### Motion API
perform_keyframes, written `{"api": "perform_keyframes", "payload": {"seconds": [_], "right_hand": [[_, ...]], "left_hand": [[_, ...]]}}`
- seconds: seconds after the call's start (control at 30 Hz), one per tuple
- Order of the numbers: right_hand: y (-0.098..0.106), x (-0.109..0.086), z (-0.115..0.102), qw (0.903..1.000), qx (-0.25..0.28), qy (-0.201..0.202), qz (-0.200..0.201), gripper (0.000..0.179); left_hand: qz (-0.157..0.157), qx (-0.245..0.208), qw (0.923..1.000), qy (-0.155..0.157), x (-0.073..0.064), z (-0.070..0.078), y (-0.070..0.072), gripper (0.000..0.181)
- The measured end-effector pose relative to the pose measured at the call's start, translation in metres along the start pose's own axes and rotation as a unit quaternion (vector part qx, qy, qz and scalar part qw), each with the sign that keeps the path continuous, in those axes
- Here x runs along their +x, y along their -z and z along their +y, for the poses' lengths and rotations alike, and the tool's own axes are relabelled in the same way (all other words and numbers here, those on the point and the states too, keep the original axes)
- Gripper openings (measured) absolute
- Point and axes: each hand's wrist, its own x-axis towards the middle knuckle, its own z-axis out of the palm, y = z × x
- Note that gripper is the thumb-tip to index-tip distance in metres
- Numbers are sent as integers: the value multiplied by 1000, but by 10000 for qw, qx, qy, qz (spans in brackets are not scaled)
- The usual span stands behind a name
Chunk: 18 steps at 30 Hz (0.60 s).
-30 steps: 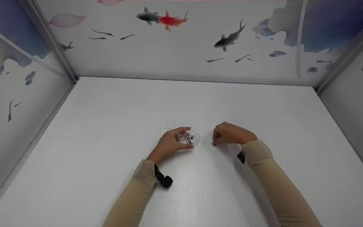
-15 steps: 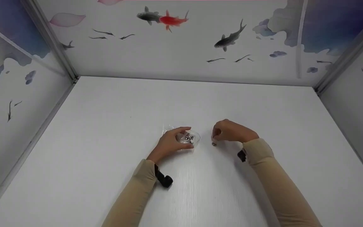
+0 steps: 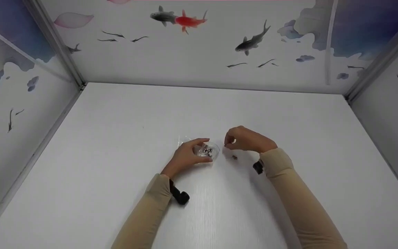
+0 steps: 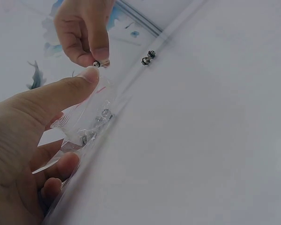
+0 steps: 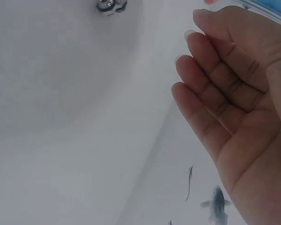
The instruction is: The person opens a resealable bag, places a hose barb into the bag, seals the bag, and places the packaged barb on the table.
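Note:
My left hand (image 3: 185,155) holds a small clear zip bag (image 4: 94,112) on the table, thumb on one side and fingers on the other. Several small shiny metal pieces (image 3: 207,150) lie in the bag. Just right of the bag's mouth is my right hand (image 3: 249,140), raised a little off the table. Its thumb and index finger pinch a tiny metal piece with a dark ring (image 4: 97,63), seen in the left wrist view; the right wrist view does not show it. More such metal pieces (image 4: 148,57) lie on the table below the right hand.
A white table (image 3: 116,114) spreads around both hands. White panels with painted fish (image 3: 250,43) stand at the back and both sides. A black wrist camera (image 3: 181,197) sits by the left sleeve, another (image 3: 258,167) by the right.
My right hand has lifted from the loose metal pieces and moved left toward the bag, with a piece between its fingertips. The left hand and bag have stayed in place.

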Motion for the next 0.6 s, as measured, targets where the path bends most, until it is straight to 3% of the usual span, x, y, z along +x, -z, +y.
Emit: {"api": "perform_keyframes", "payload": {"seconds": [0.6], "right_hand": [[-7, 18, -22, 9989, -187, 434, 51, 12]], "left_hand": [[-46, -27, 10000, 7, 0, 0, 1, 70]]}}
